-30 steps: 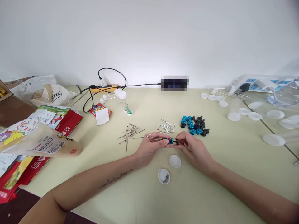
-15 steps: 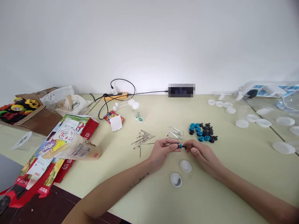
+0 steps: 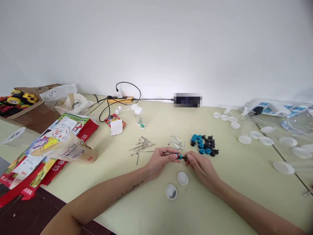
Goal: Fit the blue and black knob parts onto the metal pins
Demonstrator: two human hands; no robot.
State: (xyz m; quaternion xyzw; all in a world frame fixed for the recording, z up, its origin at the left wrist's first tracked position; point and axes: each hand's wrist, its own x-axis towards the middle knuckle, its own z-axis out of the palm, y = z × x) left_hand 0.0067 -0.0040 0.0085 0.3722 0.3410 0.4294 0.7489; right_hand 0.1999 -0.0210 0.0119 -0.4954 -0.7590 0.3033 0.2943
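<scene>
My left hand (image 3: 158, 161) is closed, thumb and fingers pinching a small blue metallic piece (image 3: 180, 157). A thin metal rod (image 3: 163, 150) also runs along its fingers. From the blue piece's right end sticks a black thumb screw (image 3: 185, 158), its head pinched between the thumb and fingers of my right hand (image 3: 199, 164). Behind my right hand lies a group of blue round pieces (image 3: 201, 151) and black thumb screws (image 3: 210, 143). Just behind my left hand are several L-shaped hex keys (image 3: 176, 143); thin straight rods (image 3: 141, 147) lie heaped to its left.
Two shallow white caps sit in front of my hands: one bare (image 3: 183, 178), one holding tiny grey bits (image 3: 171, 191). Clear tubes and white caps (image 3: 266, 140) spread at the right. A drink cup (image 3: 78, 151), a gift bag (image 3: 85, 133) and a cardboard box (image 3: 34, 117) crowd the left.
The view has turned slightly, so things sit further left. My right fingers, beside the black screw's end before, now pinch its head. My left hand keeps its hold on the blue piece.
</scene>
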